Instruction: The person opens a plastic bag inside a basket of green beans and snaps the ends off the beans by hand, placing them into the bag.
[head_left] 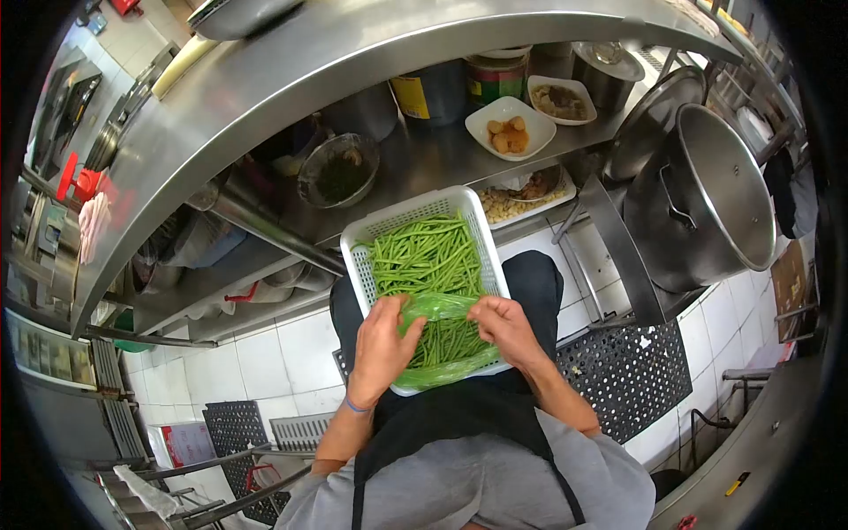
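Observation:
A white perforated plastic basket point(355, 231) rests on my lap, filled with green beans point(426, 256). Across its near half lies a thin green plastic bag point(442, 307), with more beans showing inside its opening. My left hand point(386, 343) pinches the left side of the bag's rim between thumb and fingers. On the right side of that rim, my right hand point(505, 329) grips the plastic with curled fingers. The bag's lower part bunches at the basket's near end.
Ahead, a steel shelf holds a glass bowl of dark greens point(339, 170), a white bowl of orange food point(510, 134) and another white bowl point(562, 99). A large steel pot point(698, 203) stands to the right. Above runs a steel counter edge point(291, 84). Black perforated mats point(632, 371) lie on white tiles.

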Demonstrator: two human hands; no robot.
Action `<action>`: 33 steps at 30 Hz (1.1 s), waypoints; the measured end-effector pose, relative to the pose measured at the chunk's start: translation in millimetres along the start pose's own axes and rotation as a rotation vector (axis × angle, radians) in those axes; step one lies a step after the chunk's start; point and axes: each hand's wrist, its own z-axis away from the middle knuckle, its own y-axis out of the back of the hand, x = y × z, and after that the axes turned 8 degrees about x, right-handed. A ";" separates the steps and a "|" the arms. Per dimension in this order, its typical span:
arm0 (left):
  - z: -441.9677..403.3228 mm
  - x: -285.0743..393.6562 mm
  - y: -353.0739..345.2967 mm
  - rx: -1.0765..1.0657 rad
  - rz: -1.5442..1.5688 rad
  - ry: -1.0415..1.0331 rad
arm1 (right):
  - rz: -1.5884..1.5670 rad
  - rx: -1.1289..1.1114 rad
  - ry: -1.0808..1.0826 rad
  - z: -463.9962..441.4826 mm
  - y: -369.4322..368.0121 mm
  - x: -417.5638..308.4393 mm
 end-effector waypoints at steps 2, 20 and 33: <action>-3.1 9.2 -2.9 0.099 -0.190 -0.110 | 0.274 -0.015 0.078 1.3 -7.1 3.1; -34.9 -58.4 -3.4 -0.312 0.236 0.268 | 0.874 -0.020 0.405 -1.0 -20.3 2.8; -32.9 -48.5 -8.3 0.040 -0.033 0.071 | 1.168 -0.080 0.438 0.8 -16.0 28.7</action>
